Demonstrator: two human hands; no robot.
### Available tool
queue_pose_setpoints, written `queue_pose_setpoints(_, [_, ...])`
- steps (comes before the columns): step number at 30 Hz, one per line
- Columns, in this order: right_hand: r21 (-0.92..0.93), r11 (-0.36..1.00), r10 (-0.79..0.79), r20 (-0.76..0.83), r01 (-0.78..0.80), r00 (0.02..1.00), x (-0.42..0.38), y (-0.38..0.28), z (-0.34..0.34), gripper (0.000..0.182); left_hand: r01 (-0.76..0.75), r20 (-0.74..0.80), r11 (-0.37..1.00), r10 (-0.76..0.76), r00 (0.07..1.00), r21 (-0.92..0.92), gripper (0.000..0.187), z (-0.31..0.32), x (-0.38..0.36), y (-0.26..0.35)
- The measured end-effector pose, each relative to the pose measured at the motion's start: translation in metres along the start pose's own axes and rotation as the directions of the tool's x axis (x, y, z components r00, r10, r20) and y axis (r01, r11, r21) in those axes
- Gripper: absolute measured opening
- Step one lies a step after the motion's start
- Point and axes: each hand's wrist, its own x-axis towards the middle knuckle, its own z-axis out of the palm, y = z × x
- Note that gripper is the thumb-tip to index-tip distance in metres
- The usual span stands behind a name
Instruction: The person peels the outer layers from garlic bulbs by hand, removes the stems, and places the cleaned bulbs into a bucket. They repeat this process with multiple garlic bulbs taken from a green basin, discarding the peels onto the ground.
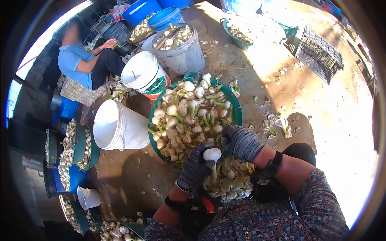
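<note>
A white garlic bulb [212, 154] with its green stem hanging down is held in my gloved left hand [196, 166], at the near edge of a green basin. Just right of it, my gloved right hand [242, 142] is closed over the basin's near right rim; what it holds, if anything, is hidden. Many garlic bulbs [181, 116] with short stems fill the green basin [239, 114]. Beneath my hands lies a heap of peeled husks and leaves [231, 180].
An empty white bucket [134, 128] lies left of the basin, with stacked white buckets [138, 74] behind it. A grey tub [185, 56] of garlic stands beyond. A seated person [78, 62] is upper left. Black crates [319, 54] lie upper right.
</note>
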Motion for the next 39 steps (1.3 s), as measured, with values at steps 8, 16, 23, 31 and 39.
queue_pose_setpoints(8, [-0.128,0.969,-0.148,0.387,0.212,0.910,-0.024,0.002,0.022,0.018,-0.215,-0.372,0.593,-0.154,0.915,-0.776,0.040,-0.182,0.178,0.017])
queue_pose_setpoints(16, [0.019,0.924,-0.349,0.454,0.383,0.820,-0.031,0.015,0.056,0.017,0.410,0.036,0.864,-0.419,0.907,-0.293,0.022,-0.031,0.239,-0.063])
queue_pose_setpoints(23, [-0.053,0.918,-0.288,0.593,0.393,0.752,-0.021,0.022,0.036,0.022,-0.016,0.238,0.454,-0.438,0.867,0.891,0.037,0.104,0.230,-0.166])
queue_pose_setpoints(31, [-0.083,0.925,-0.250,0.603,0.372,0.758,-0.019,0.032,0.020,0.024,-0.192,0.278,0.208,-0.557,0.783,0.959,0.043,0.097,0.210,-0.183])
queue_pose_setpoints(39, [-0.114,0.986,-0.105,0.168,0.125,0.980,0.016,0.026,-0.019,0.021,0.295,0.117,0.765,-0.280,0.953,-0.573,0.036,0.012,0.125,-0.071])
